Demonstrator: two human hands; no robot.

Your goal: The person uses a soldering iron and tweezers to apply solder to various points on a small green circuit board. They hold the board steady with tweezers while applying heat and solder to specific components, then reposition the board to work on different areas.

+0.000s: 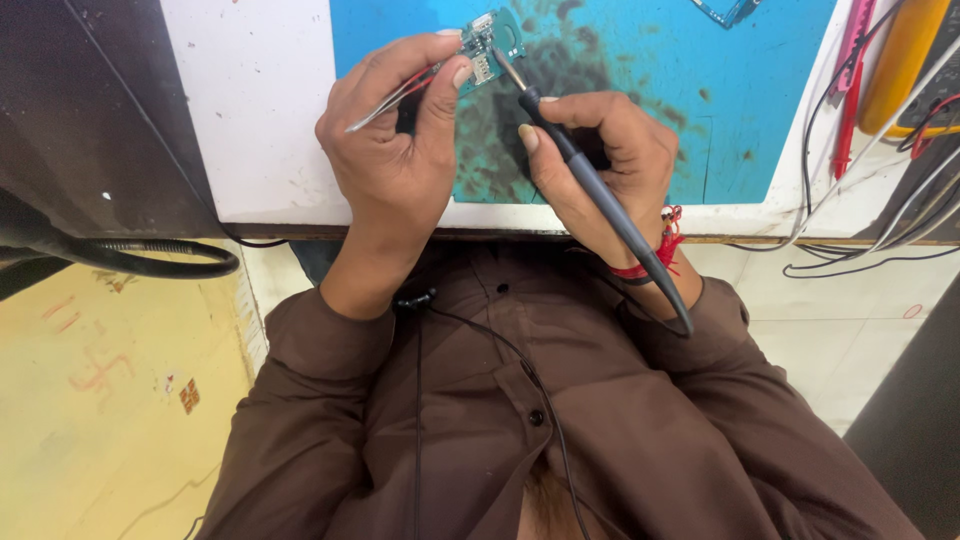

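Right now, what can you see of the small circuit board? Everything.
The small circuit board is green, roughly rectangular, with silver metal parts and small components on its face. It is held tilted above the stained blue mat near the top edge of the view. Tweezers in the left hand grip its lower left edge, next to the thumb. The soldering iron in the right hand has its tip on the lower right edge.

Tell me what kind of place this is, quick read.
Most likely an electronics repair bench. The right hand holds a soldering iron to a small green circuit board, the left hand steadies it with tweezers, over a scorched blue work mat, with loose cables at the side.
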